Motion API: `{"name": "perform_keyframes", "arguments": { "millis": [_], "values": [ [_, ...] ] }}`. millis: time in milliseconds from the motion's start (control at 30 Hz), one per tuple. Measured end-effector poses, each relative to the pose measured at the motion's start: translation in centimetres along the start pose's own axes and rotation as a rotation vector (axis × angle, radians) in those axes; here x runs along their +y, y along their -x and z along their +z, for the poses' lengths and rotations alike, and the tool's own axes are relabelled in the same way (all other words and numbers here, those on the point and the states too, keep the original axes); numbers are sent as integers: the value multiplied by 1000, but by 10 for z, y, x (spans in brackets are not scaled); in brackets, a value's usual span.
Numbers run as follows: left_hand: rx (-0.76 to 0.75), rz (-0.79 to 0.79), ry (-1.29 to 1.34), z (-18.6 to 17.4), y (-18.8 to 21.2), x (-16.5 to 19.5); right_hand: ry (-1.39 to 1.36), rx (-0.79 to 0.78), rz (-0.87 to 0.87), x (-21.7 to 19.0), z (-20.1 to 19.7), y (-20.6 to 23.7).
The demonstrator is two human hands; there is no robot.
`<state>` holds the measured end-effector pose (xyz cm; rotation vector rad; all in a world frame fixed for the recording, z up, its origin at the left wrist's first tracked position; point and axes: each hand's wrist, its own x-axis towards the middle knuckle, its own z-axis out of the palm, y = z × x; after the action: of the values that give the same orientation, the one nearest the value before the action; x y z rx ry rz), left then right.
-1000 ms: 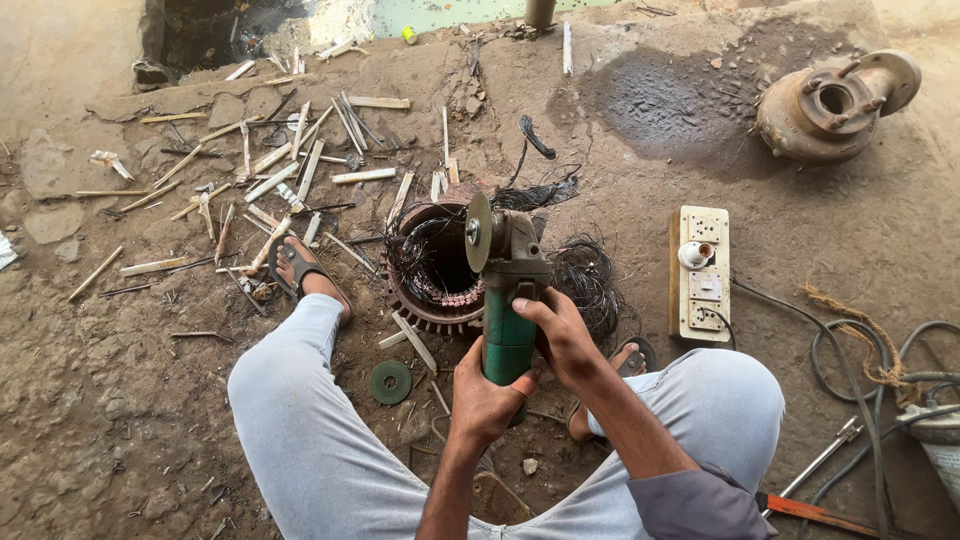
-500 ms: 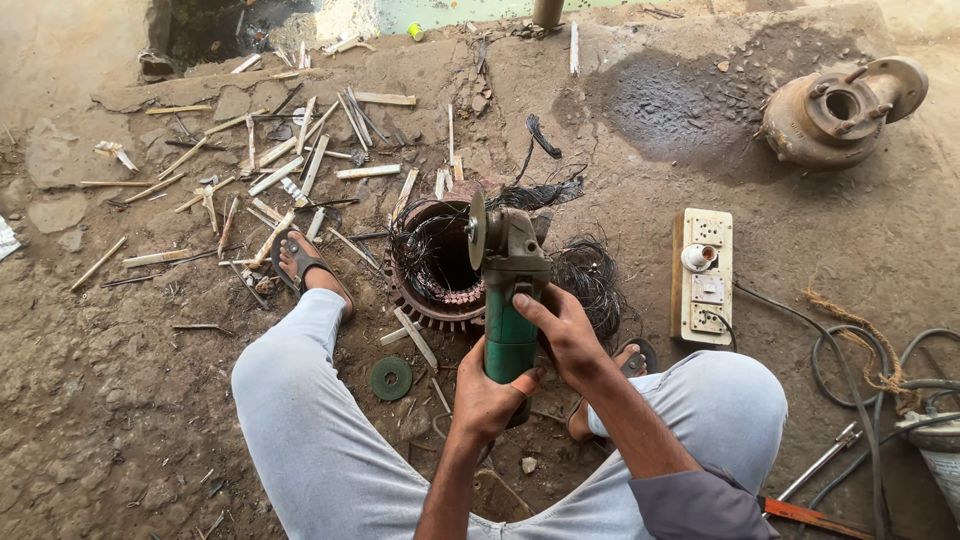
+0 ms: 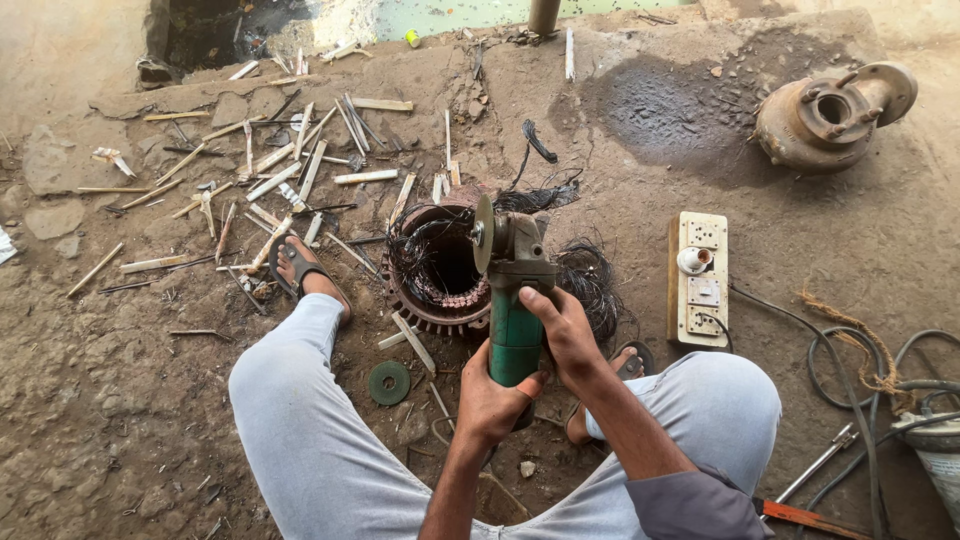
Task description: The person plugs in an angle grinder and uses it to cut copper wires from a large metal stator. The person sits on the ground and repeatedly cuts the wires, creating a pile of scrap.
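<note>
Head view: left hand (image 3: 497, 398) and right hand (image 3: 563, 330) clench the green grinder (image 3: 514, 300), disc at the stator (image 3: 440, 268) rim.

Green plastic grinder body (image 3: 515, 340), matt; rusty metal stator (image 3: 440, 265); rough dirt floor (image 3: 100, 400).

Green angle grinder (image 3: 512, 300), disc at stator (image 3: 440, 270)

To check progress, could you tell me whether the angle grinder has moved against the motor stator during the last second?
No. The angle grinder sits at the same spot on the stator's right rim.
</note>
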<state>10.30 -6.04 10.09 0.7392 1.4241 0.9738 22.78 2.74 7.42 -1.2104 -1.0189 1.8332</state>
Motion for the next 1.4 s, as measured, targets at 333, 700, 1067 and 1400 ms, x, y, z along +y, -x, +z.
{"name": "perform_keyframes", "arguments": {
  "millis": [333,700,1067,1400],
  "values": [
    [-7,11,74,-8,0,-6,87,-113,-46,-5,3,1],
    [1,2,20,-4,0,-1,48,11,-10,2,2,-2],
    [-10,-33,34,-8,0,-3,127,-78,0,-2,2,-1],
    [2,-9,-4,-5,0,-3,81,22,6,2,3,-3]
  ]
}}
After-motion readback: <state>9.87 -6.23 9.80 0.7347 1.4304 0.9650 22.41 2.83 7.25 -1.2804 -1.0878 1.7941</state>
